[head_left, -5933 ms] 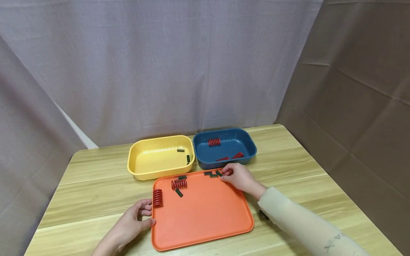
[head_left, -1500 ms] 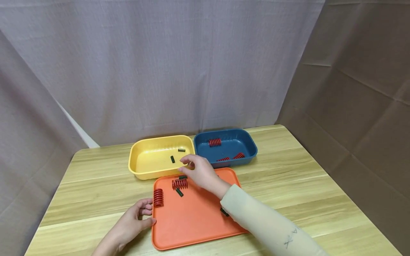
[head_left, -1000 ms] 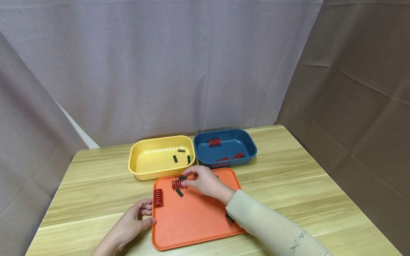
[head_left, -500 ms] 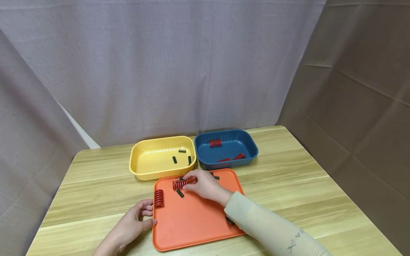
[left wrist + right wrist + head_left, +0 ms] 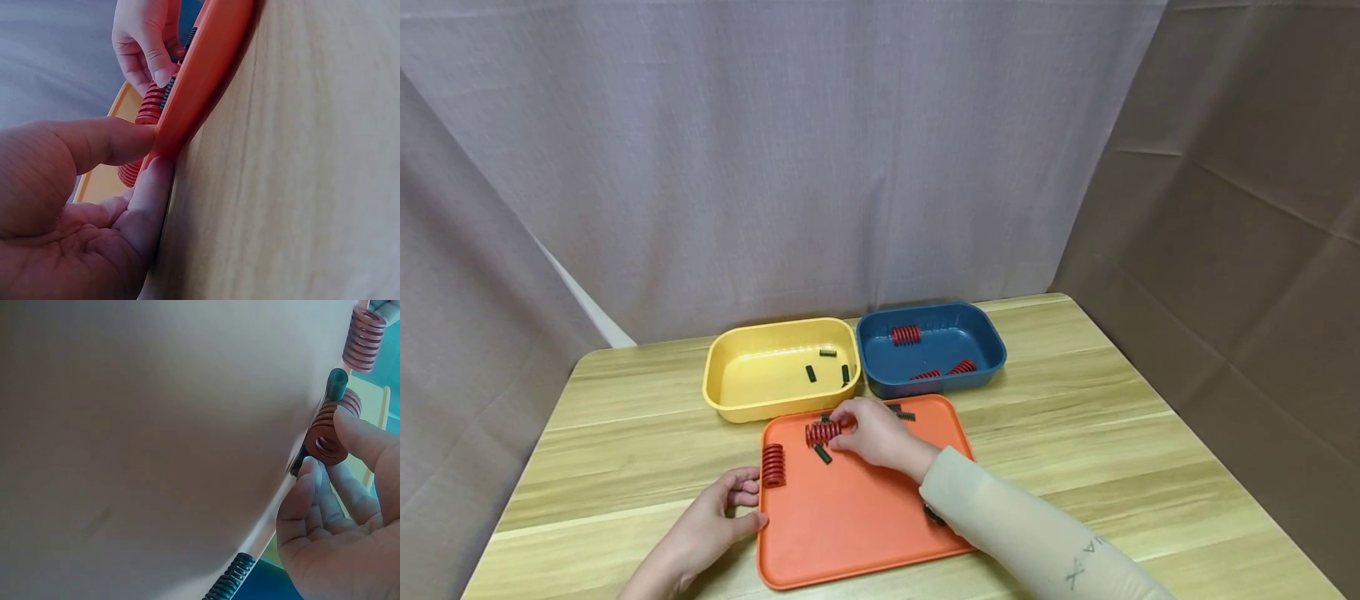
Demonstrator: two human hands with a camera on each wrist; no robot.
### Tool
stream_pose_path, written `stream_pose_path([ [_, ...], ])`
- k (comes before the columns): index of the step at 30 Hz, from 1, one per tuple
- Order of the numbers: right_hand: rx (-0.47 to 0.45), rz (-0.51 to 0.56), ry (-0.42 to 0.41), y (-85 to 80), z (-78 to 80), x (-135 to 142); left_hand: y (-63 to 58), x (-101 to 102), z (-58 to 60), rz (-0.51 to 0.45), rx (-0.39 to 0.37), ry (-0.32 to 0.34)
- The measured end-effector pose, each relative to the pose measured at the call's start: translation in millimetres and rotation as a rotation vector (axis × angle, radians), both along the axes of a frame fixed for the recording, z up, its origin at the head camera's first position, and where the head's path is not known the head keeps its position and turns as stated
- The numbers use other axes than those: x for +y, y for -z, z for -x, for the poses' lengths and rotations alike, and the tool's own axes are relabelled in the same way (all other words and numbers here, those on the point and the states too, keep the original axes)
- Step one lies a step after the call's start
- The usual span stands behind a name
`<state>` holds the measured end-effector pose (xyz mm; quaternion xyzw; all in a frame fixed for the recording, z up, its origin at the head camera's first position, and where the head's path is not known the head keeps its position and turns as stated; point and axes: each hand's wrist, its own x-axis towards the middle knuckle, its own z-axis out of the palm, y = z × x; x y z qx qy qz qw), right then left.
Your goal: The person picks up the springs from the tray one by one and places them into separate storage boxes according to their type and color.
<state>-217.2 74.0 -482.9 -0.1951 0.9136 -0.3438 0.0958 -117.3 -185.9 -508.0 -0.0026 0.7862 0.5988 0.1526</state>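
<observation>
My left hand (image 5: pixel 702 527) pinches the left rim of the orange tray (image 5: pixel 857 533); in the left wrist view the thumb (image 5: pixel 119 139) lies over the rim, with a finger below it. Near the tray's back left, my right hand (image 5: pixel 882 437) pinches the right end of a red coil spring (image 5: pixel 822 432) between thumb and fingers. A small green spring (image 5: pixel 823 454) lies just in front of this spring, and another shows partly behind it. A second red spring (image 5: pixel 772 465) sits at the tray's left edge, beside the left fingers. More green springs (image 5: pixel 906 417) lie along the back rim, partly covered by the right hand.
Behind the tray stands a yellow bin (image 5: pixel 752 408) with several green springs (image 5: pixel 811 373) inside. Touching its right side is a blue bin (image 5: pixel 940 385) holding red springs (image 5: pixel 906 334). A dark object (image 5: pixel 933 515) shows beside the right sleeve. Grey curtains close off the back.
My right hand has gone from the tray's back right, over the yellow bin, to the red spring and now grips it. One more green spring lies in the yellow bin. My left hand stays.
</observation>
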Motion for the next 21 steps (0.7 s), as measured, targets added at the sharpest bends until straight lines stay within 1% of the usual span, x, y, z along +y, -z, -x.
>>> stream_pose_path([
  [8, -0.021, -0.021, -0.013, -1.8, -3.4, -2.5, 0.4, 0.6, -0.5, -0.001, -0.001, -0.007],
  [11, -0.005, -0.035, -0.021, -1.2, -3.7, -3.3, 0.5, 1.2, -0.5, 0.0, -0.002, -0.011],
  [17, 0.046, -0.099, -0.04, -1.6, -4.5, -3.9, 0.6, 1.7, -0.5, 0.001, -0.001, -0.015],
  [21, 0.075, -0.099, -0.045, -2.0, -6.4, -3.0, 0.4, 1.5, -0.4, 0.005, -0.004, -0.013],
])
